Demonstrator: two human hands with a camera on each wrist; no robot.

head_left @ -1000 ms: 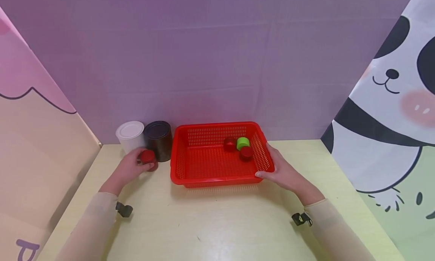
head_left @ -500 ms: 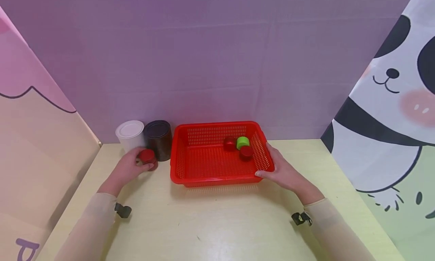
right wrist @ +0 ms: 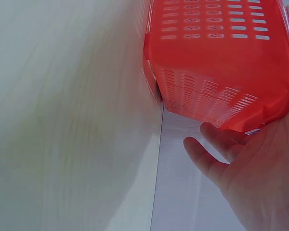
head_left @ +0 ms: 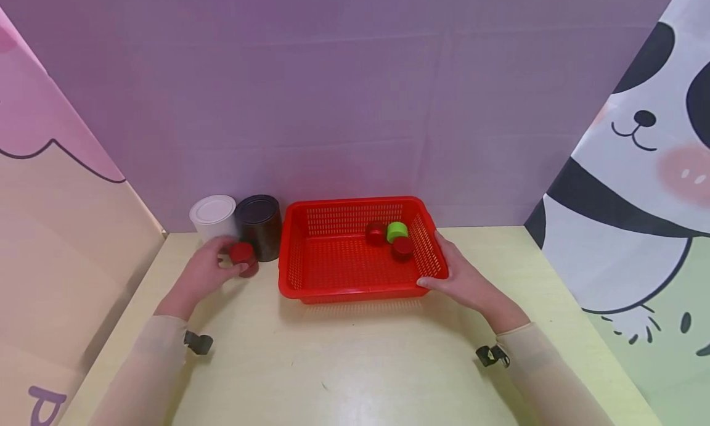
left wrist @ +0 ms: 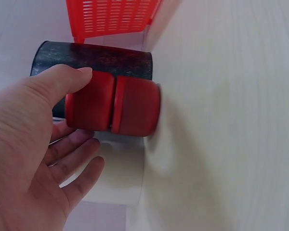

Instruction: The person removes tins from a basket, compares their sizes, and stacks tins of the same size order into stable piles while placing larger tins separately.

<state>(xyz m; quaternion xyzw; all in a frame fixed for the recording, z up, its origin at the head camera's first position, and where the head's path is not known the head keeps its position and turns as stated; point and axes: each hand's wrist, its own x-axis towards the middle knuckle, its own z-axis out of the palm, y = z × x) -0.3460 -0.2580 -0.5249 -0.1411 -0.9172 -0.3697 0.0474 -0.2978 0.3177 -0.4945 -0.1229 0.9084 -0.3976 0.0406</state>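
Two small red round containers stand stacked, the upper red container (left wrist: 91, 101) on the lower red container (left wrist: 137, 106), in front of a black canister (head_left: 259, 229) and a white canister (head_left: 213, 219). My left hand (head_left: 202, 272) is around the stack's left side, its thumb at the upper container and its other fingers loosely spread. Part of the index finger is hidden behind the stack. At the right end of the red plastic basket (head_left: 355, 293), my right hand (head_left: 463, 281) holds the rim, thumb at the front corner and fingers along the outer side.
Inside the basket, at its right end, lie a red container (head_left: 375, 233), a green container (head_left: 397, 231) and another red container (head_left: 402, 248). A purple backdrop (head_left: 344, 105) rises behind the pale wooden table (head_left: 333, 370), with printed panels at both sides.
My left hand has loosened and drawn slightly left from the stacked red containers, which stay in place. The right hand and the basket have not visibly moved.
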